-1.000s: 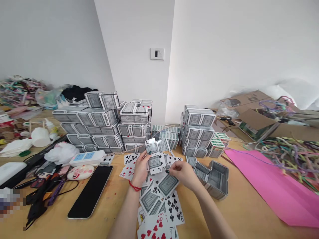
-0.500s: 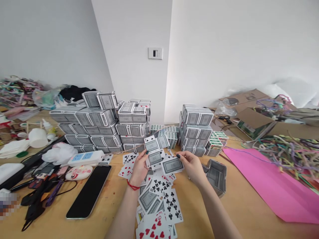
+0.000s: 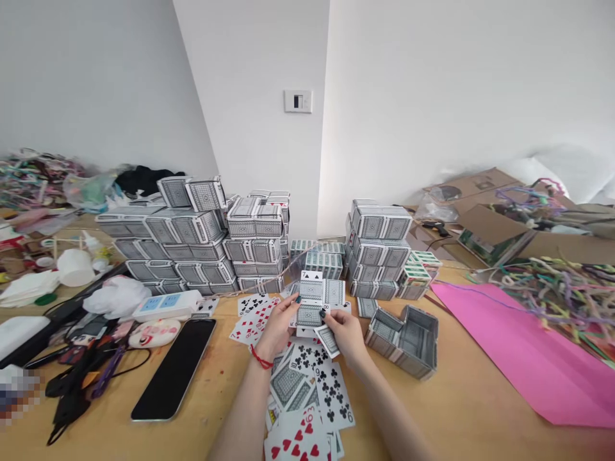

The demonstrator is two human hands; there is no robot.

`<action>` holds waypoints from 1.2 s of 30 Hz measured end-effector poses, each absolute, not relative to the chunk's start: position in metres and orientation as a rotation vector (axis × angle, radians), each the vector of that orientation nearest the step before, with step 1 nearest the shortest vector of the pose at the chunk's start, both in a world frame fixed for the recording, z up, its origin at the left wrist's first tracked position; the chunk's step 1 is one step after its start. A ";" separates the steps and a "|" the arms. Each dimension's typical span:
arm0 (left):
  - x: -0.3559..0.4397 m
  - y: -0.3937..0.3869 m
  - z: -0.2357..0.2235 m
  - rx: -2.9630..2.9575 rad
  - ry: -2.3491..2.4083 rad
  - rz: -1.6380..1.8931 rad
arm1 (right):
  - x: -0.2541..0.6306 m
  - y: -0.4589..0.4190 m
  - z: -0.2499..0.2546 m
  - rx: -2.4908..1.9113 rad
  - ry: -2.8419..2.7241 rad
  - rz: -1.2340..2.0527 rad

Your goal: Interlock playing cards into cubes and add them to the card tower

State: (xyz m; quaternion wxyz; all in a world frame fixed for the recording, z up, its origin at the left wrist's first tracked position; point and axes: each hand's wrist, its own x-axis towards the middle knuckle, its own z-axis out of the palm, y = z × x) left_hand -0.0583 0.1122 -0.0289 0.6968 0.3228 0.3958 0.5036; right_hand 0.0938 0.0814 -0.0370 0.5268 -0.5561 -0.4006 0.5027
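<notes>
At the centre of my view, my left hand (image 3: 278,326) pinches a half-built block of folded playing cards (image 3: 314,301) while my right hand (image 3: 344,331) grips a single loose card (image 3: 328,339) at the block's five o'clock corner. Finished blocks (image 3: 192,246) stack at ten o'clock; a hollow card box (image 3: 408,336) sits at three o'clock and spare cards (image 3: 312,390) fan out at six. As I judge it, the card should slide in squarely, with the left grip kept firm so the folds do not spring apart.
</notes>
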 end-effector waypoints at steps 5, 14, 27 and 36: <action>-0.064 0.113 -0.029 0.858 0.758 0.993 | 0.098 0.084 -0.045 -1.217 -0.824 1.205; -0.064 0.120 -0.038 0.927 1.021 1.138 | 0.098 0.085 -0.048 -1.222 -0.717 1.150; -0.068 0.119 -0.041 0.917 1.031 1.120 | 0.100 0.086 -0.049 -1.236 -0.662 1.236; -0.068 0.118 -0.035 0.892 1.056 1.113 | 0.099 0.087 -0.052 -1.243 -0.651 1.234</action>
